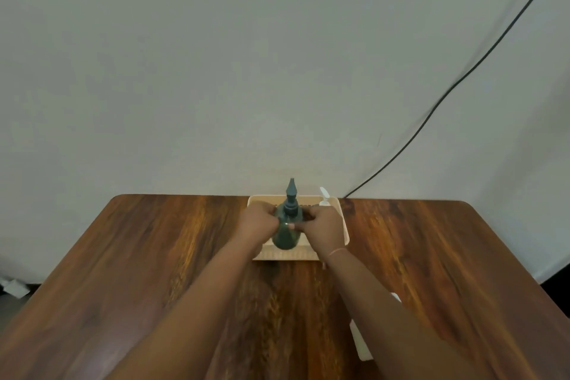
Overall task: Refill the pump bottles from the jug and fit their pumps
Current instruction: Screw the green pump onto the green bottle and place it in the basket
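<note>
A dark green pump bottle stands upright in a cream tray at the far middle of the wooden table. Its green pump is on its neck, nozzle pointing away from me. My left hand grips the bottle's left shoulder. My right hand grips its right side, thumb across the front. Behind my right hand a white pump head pokes up from the tray; its bottle is hidden. No jug is in sight.
A white flat object lies on the table near me, mostly hidden under my right forearm. A black cable runs down the grey wall to the table's back edge. The tray sits against that back edge.
</note>
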